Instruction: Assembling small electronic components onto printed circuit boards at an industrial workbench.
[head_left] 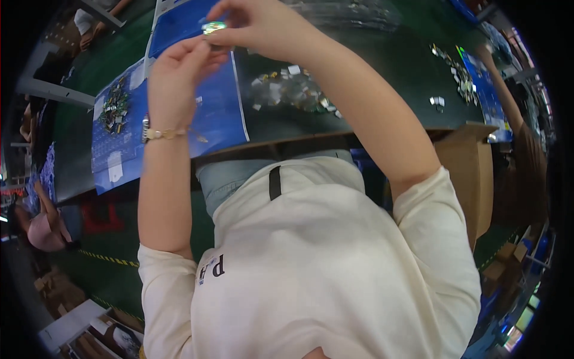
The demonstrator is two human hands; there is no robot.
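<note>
Over the far edge of a blue mat, both my hands are raised close together. My right hand is closed in a pinch on a small shiny green-and-silver piece, which looks like a small circuit board. Just below it, my left hand has its fingers pressed together, almost touching the right fingertips. What the left fingers hold, if anything, is hidden. A heap of small circuit boards lies on the mat left of my left wrist. Beneath my right forearm, small parts in clear plastic are spread on the dark green table.
Clear plastic bags lie at the back. Further right are more small parts beside another blue mat, with another person's arm over it. An open cardboard box stands by my right elbow. Another person sits at the left.
</note>
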